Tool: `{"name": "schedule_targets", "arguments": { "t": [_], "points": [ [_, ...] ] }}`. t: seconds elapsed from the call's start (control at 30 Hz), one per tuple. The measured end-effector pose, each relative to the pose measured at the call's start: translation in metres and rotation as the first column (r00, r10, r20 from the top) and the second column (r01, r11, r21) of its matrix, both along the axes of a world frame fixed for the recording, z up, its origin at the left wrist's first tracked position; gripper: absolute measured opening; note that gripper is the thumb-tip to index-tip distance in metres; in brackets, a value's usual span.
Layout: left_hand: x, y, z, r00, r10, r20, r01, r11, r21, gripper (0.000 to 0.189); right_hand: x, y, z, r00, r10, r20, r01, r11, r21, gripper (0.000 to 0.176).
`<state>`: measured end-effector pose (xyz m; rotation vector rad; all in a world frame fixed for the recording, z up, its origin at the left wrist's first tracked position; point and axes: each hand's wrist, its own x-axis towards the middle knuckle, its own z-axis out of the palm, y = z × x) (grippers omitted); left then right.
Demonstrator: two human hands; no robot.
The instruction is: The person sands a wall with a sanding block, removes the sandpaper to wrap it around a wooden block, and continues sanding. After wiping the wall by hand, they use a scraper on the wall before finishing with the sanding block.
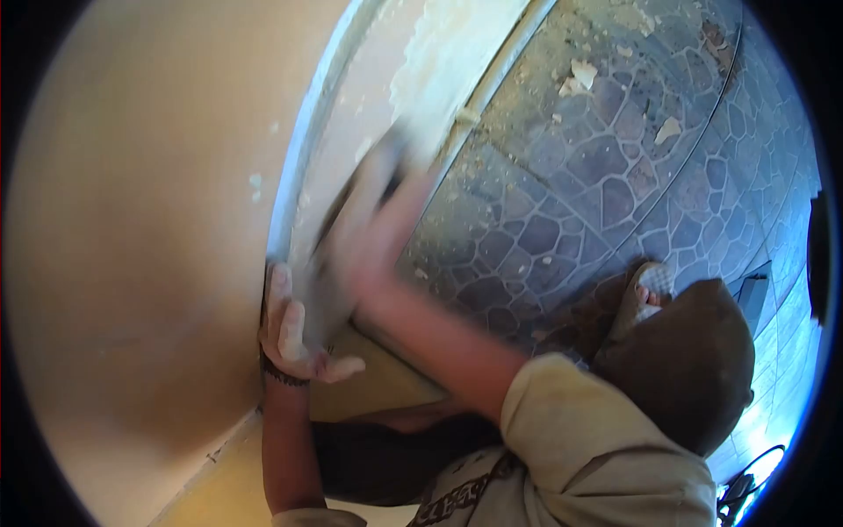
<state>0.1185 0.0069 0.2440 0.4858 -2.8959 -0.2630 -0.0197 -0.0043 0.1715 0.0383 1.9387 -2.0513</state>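
Left hand (pixel 292 329), lower left, lay spread beside wall (pixel 149 220), right hand (pixel 373 246), centre, blurred over ledge (pixel 452 44), grip indiscernible

Stone-patterned floor (pixel 606 167); pale flakes (pixel 667 131), thin dark cable (pixel 703 132) on it.

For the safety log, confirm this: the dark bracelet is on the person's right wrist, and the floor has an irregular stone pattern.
Wrong wrist: the head view shows the dark bracelet at the wrist of the left hand. The floor does have an irregular stone pattern.
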Motion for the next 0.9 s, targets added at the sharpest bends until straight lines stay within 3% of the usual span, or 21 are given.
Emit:
{"name": "schedule_targets", "arguments": {
  "t": [0.07, 0.17, 0.27, 0.43, 0.5, 0.57, 0.63, 0.73, 0.8, 0.87, 0.9],
  "points": [
    [0.0, -0.005, -0.004, 0.999, -0.015, -0.045, 0.015, 1.0, 0.008, 0.102, 0.028, 0.013, 0.016, 0.997, 0.076, -0.024, -0.077, 0.995, -0.059, 0.05],
    [-0.003, -0.004, -0.002, 1.0, -0.014, -0.013, 0.013, 1.0, -0.022, 0.103, -0.029, -0.008, -0.024, 0.943, 0.068, 0.327, -0.069, 0.998, -0.01, 0.05],
    [0.0, 0.004, 0.004, 1.0, 0.006, 0.017, -0.005, 1.0, -0.028, 0.101, -0.044, -0.012, -0.041, 0.94, 0.044, 0.34, -0.052, 0.999, 0.015, 0.049],
    [0.001, -0.002, -0.007, 0.991, -0.019, -0.13, 0.021, 1.0, 0.02, 0.099, -0.072, -0.012, -0.035, 0.915, 0.057, 0.4, -0.05, 0.998, -0.029, 0.047],
    [0.002, -0.001, -0.005, 0.998, -0.025, -0.058, 0.024, 0.999, -0.022, 0.101, -0.07, -0.01, -0.034, 0.902, 0.093, 0.421, -0.08, 0.996, -0.048, 0.046],
    [0.002, 0.0, 0.0, 0.999, -0.021, 0.031, 0.022, 0.999, -0.038, 0.101, -0.021, 0.015, -0.009, 0.965, 0.18, 0.192, -0.173, 0.983, -0.054, 0.042],
    [-0.003, -0.008, -0.003, 0.998, -0.052, -0.024, 0.051, 0.998, -0.035, 0.101, 0.0, 0.015, 0.005, 0.977, 0.191, -0.091, -0.197, 0.978, -0.067, 0.039],
    [0.003, -0.001, -0.002, 0.998, -0.055, -0.027, 0.055, 0.998, -0.004, 0.101, -0.01, 0.014, -0.018, 0.892, 0.141, -0.43, -0.143, 0.989, 0.028, 0.039],
    [0.006, -0.002, -0.006, 0.999, -0.041, -0.009, 0.041, 0.998, -0.044, 0.101, -0.026, -0.002, -0.029, 0.979, 0.148, -0.139, -0.138, 0.987, 0.079, 0.037],
    [0.004, 0.0, -0.001, 0.998, -0.02, 0.058, 0.024, 0.998, -0.065, 0.101, -0.042, -0.009, -0.027, 0.979, 0.115, 0.165, -0.141, 0.978, 0.151, 0.035],
    [-0.002, -0.008, -0.005, 0.999, -0.035, 0.021, 0.036, 0.997, -0.071, 0.1, -0.036, -0.007, -0.017, 0.985, 0.17, 0.009, -0.17, 0.984, 0.05, 0.035]
  ]
}}
